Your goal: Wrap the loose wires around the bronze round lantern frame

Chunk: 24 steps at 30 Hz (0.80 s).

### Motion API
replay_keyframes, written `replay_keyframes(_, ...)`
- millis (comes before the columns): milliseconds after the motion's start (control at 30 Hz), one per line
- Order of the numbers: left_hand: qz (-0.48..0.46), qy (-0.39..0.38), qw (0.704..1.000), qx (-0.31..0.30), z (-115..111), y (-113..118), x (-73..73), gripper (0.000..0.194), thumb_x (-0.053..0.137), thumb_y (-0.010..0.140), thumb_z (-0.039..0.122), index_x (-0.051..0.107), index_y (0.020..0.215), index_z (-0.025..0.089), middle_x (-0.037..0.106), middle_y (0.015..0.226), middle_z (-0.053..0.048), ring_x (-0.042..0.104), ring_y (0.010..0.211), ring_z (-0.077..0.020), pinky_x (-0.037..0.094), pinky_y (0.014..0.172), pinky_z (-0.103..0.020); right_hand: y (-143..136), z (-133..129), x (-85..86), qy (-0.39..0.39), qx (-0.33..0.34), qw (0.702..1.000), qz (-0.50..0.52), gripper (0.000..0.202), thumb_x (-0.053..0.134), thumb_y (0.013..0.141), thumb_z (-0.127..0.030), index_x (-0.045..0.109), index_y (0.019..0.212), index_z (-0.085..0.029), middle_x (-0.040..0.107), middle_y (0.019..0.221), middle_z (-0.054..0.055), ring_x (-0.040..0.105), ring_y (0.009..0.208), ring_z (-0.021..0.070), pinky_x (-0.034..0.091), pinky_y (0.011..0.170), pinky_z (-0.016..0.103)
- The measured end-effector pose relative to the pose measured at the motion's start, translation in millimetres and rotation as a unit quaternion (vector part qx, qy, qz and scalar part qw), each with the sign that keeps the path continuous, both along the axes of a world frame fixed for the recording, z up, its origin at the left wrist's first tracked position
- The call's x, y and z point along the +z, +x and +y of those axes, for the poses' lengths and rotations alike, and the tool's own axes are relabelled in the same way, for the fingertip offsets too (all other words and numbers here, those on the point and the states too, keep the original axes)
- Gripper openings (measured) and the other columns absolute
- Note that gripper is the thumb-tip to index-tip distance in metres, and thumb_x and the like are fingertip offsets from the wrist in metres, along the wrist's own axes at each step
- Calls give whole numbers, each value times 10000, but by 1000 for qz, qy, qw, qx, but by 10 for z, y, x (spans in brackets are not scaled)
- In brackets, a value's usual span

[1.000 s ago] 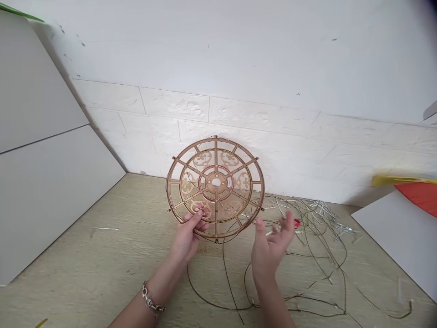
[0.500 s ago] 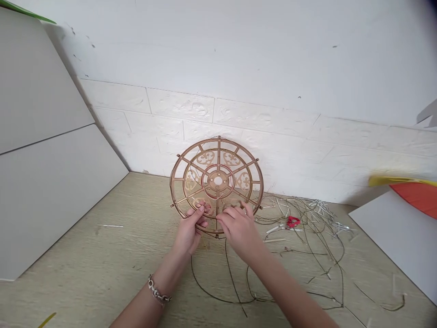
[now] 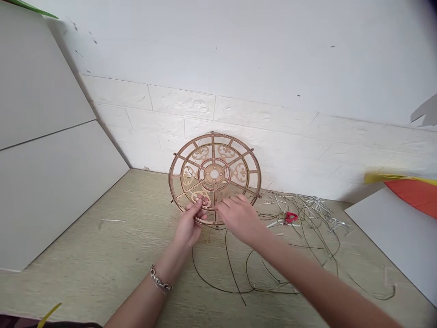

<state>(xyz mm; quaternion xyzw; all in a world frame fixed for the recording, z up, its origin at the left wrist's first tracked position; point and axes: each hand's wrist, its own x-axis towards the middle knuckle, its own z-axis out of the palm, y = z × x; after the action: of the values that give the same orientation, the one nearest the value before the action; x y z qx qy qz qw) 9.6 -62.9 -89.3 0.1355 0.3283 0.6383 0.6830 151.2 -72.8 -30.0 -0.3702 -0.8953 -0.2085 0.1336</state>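
Note:
A round, bronze-coloured openwork frame (image 3: 214,162) with spokes, rings and scroll-shaped panels stands tilted in front of the wall. My left hand (image 3: 189,224) grips its lower left rim, thumb on the near side and fingers curled behind. Over the lower right part of the frame is my right hand (image 3: 241,218), its fingers drawn together near the bottom spoke. Whatever it pinches, if anything, is too small to make out. Thin dark wire (image 3: 223,290) curves across the table below the frame. Part of the frame's lower right is hidden by my right hand.
To the right lies a tangle of wire (image 3: 307,228) with several white strips (image 3: 319,207) and a red piece (image 3: 291,217). White panels stand at left (image 3: 64,182) and right (image 3: 392,223). A white wall (image 3: 259,109) rises behind the table (image 3: 146,196).
The round frame has tilted and shifted slightly up and left in view. My right hand has moved slightly up, its forearm swinging out to the right. My left hand keeps its hold.

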Motion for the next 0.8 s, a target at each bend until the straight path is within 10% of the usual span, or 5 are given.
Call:
replay_keyframes(167,18,2,1000,-11,-10,3,-14,89,622,714,125,656,795,135,671,757,-24,550,505,-51,439,408,-132,-266,-275,-441,31,-187,944,272,189,415,874,-186,584,789,-190,578,671,19,511,654,159,266,688,312)
replay_keyframes(300,51,0,998,-39,-34,49,-27,129,646,690,127,665,817,118,675,767,-45,575,557,-71,442,415,-135,-265,-355,-632,45,-212,912,348,214,394,890,-213,595,818,-206,580,658,5,516,630,146,270,707,313)
replay_keyframes(500,22,7,999,-27,5,-12,-37,149,649,688,134,656,836,144,685,772,-31,612,606,-95,502,533,-180,14,-128,-215,65,-14,997,29,229,376,849,-91,580,833,-194,537,682,7,476,684,151,278,872,366)
replay_keyframes(633,3,21,999,-30,25,-38,-48,96,650,690,136,648,786,141,689,774,-38,631,681,-109,496,585,-177,101,51,137,83,153,973,-149,314,304,859,-81,581,781,-204,548,711,11,466,706,150,267,954,353)
replay_keyframes(800,-14,37,999,-23,25,-30,-49,116,676,673,157,646,785,150,681,756,-17,628,671,-103,495,592,-180,21,2,128,97,113,981,-122,249,352,836,-79,573,769,-171,550,700,20,481,699,159,259,963,373)
